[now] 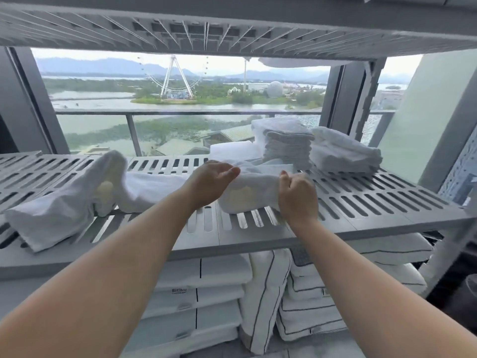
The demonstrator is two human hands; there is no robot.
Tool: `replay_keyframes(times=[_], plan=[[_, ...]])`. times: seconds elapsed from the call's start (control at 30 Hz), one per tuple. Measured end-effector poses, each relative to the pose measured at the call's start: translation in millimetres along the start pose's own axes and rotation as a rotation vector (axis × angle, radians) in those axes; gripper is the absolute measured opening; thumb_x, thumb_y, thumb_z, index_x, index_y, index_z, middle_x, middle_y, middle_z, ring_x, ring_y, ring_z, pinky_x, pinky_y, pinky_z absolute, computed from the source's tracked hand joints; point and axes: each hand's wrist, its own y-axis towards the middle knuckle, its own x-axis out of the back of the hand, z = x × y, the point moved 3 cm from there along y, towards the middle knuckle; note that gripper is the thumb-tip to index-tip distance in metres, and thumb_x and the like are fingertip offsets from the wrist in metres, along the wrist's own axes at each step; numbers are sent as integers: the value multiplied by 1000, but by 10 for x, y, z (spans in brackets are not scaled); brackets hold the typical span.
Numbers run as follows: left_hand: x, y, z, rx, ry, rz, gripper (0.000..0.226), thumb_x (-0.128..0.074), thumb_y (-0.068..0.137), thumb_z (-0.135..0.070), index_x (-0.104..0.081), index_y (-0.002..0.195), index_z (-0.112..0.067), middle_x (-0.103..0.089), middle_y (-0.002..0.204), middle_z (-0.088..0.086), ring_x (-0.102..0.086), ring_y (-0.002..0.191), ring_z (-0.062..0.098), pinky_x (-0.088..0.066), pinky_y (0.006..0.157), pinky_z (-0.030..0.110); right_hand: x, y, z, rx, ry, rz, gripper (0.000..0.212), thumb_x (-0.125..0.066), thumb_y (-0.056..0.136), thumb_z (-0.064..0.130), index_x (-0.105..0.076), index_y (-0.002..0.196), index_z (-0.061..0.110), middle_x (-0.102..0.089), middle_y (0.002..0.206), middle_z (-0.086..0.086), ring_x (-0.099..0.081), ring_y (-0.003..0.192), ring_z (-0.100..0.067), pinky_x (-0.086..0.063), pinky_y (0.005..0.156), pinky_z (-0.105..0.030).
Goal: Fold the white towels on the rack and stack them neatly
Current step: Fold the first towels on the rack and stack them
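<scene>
A crumpled white towel (247, 192) lies on the grey slotted rack shelf (361, 200) in the middle. My right hand (298, 195) is closed on its near right edge. My left hand (214, 179) pinches the towel's upper left fold between thumb and fingers. A long loose white towel (67, 202) sprawls over the shelf's left side. A stack of folded white towels (289, 146) stands at the back right, with more folded towels (343, 151) beside it.
The upper shelf (232, 29) hangs close overhead. Below the working shelf sit stacked white linens with dark trim (268, 301). A window and balcony rail (180, 112) lie behind the rack. The rack's upright post (449, 244) is at the right.
</scene>
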Motion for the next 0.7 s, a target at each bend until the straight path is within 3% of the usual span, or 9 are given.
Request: replay_keyframes(times=[0.07,0.23,0.47,0.57,0.7], plan=[[-57,106,-96,-36,13,-16,45,-44,105,-49,-78,105,-21,-66,122,1,-60,112,21,-47,93,37,32,60,-100,-22,-14,54,56,-32,106,39,-69,94,-1,-63,113,-22,-58,106,-33,-43,93,-37],[-333,431,-254,-48,81,-24,41,-45,104,-48,-79,103,-25,-66,123,0,-58,113,18,-40,89,33,179,330,-406,-51,60,47,50,-32,106,36,-68,84,9,-67,97,-13,-57,99,-28,-43,89,-38],[-973,1234,-725,-121,208,-30,37,-53,101,-47,-77,106,-20,-70,119,5,-62,108,25,-46,90,35,401,1003,-1212,43,-111,-47,17,-51,94,22,-64,102,14,-64,107,-10,-56,103,-27,-43,92,-39],[-1423,1646,-1018,-163,270,-48,29,-58,99,-44,-75,106,-22,-68,121,4,-63,107,27,-50,94,41,534,1468,-1669,117,-232,-130,16,-54,92,22,-61,107,19,-63,111,-9,-55,108,-29,-40,96,-41],[-2085,2146,-1443,-191,306,45,25,-59,97,-43,-71,114,-28,-60,129,-1,-62,111,24,-50,97,43,739,2168,-2254,159,-350,-208,30,-57,86,16,-59,116,21,-60,120,-7,-49,116,-29,-41,97,-43]])
